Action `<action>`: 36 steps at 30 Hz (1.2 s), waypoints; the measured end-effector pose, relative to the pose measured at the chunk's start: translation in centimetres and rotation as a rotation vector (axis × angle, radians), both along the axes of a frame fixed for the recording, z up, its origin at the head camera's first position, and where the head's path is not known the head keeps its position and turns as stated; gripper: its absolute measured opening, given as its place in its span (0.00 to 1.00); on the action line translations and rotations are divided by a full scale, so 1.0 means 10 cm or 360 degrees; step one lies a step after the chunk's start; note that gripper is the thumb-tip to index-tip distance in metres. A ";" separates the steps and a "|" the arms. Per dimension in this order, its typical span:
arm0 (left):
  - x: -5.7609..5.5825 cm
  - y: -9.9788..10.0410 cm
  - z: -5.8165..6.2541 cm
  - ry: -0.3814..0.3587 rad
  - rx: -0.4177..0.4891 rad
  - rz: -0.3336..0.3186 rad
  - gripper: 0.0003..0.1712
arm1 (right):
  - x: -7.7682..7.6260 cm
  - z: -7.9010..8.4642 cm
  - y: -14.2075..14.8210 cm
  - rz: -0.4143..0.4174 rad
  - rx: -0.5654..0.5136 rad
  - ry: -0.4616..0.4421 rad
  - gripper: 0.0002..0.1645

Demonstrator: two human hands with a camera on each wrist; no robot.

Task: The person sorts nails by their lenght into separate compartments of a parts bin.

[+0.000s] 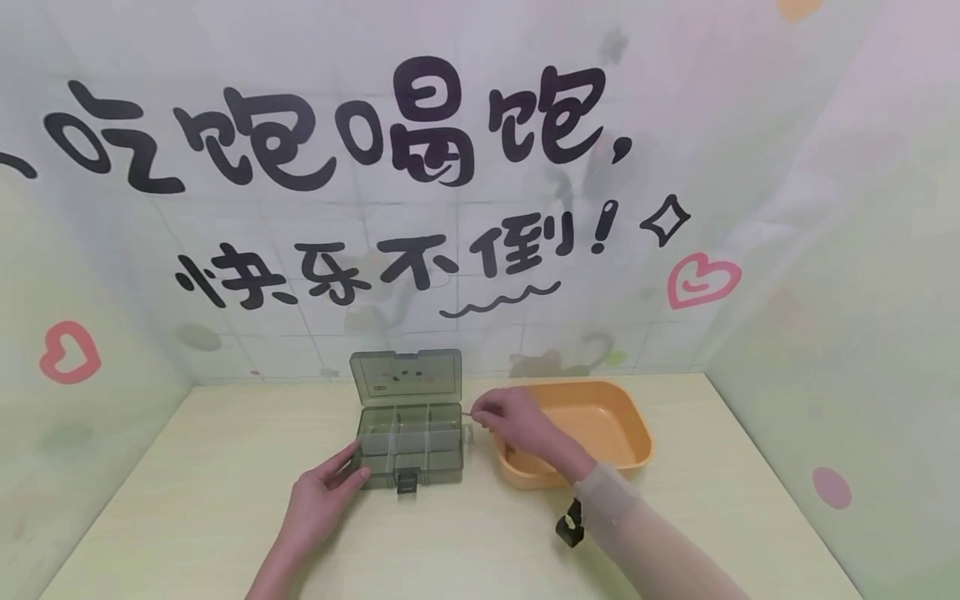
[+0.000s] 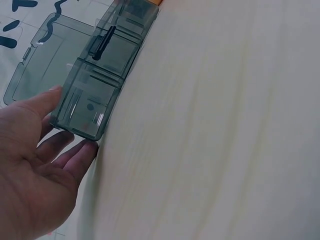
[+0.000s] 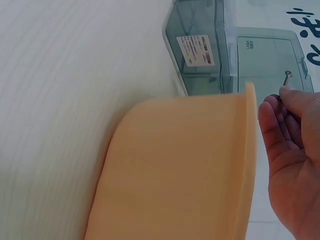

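Observation:
A clear grey compartment box (image 1: 410,471) stands on the table with its lid (image 1: 408,377) raised at the back. At its left end, my left hand (image 1: 321,498) holds the box; in the left wrist view the thumb and curled fingers meet the end wall and corner. My right hand (image 1: 517,418) is just right of the box, above the left rim of an orange tub (image 1: 637,462). Between its thumb and index finger it pinches a small metal screw (image 3: 287,79), head outward. The tub's contents are mostly hidden by the right hand and forearm.
Clear dividers (image 1: 427,437) split the box into several compartments. A black latch (image 1: 407,481) hangs at its front, and a paper label (image 3: 195,50) is on its right end. The pale wooden table (image 1: 225,467) ends at a printed back wall (image 1: 420,325) and side walls.

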State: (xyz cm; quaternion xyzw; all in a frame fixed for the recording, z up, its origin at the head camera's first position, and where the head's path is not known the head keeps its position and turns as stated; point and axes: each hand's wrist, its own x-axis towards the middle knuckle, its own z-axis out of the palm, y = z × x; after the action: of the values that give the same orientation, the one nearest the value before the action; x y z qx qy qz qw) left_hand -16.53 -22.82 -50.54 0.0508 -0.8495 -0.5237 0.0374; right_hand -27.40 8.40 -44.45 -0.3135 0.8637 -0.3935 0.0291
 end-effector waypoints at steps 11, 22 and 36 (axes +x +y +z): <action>0.01 0.00 0.01 -0.0003 0.0015 0.0008 0.33 | 0.10 -0.03 -0.16 0.0139 -0.0046 -0.0152 0.08; 0.00 0.00 0.00 0.0003 0.0012 0.0012 0.33 | 0.14 -0.06 -0.31 0.0119 0.0076 -0.0008 0.08; 0.02 0.01 0.01 -0.0011 0.0003 -0.0002 0.33 | 0.13 -0.16 -0.41 0.0089 0.0184 0.0144 0.06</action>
State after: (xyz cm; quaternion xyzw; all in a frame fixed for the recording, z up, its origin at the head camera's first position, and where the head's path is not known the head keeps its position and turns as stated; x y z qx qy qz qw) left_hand -16.38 -22.76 -50.45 0.0522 -0.8492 -0.5244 0.0341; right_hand -26.08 4.32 -46.04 -0.3528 0.8763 -0.3275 0.0191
